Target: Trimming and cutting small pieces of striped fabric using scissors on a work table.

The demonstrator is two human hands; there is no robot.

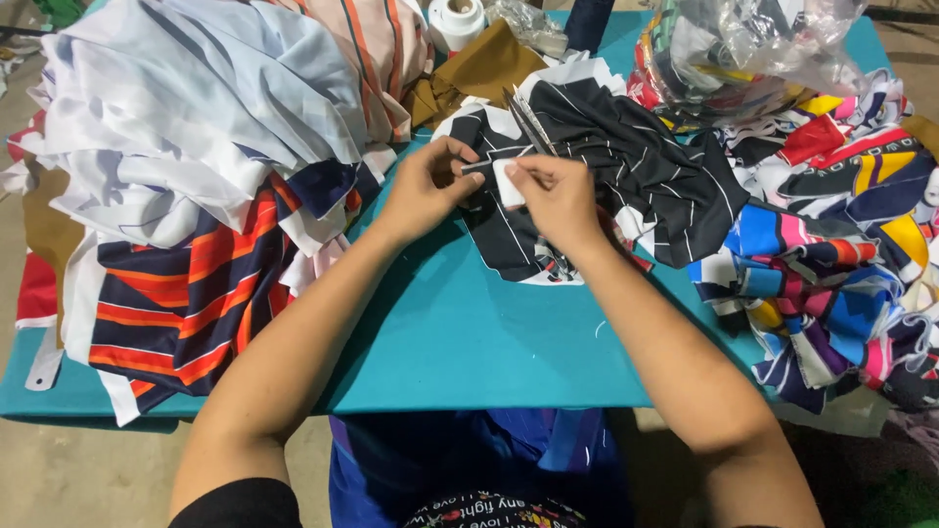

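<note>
My left hand (428,181) and my right hand (555,196) meet over a black fabric piece with thin white stripes (626,156) on the teal table (469,342). The left fingers pinch a black striped edge of that fabric. The right hand holds a small white piece (508,182) against it, with metal scissors (529,123) sticking up from behind the right hand's fingers.
A tall heap of white, light blue and orange-navy striped cloth (196,166) fills the left. Colourful patterned fabrics (831,264) and a clear plastic bag (753,49) lie right. Brown cloth (479,70) and a white spool (456,20) sit at the back. Blue fabric (469,460) hangs below the table edge.
</note>
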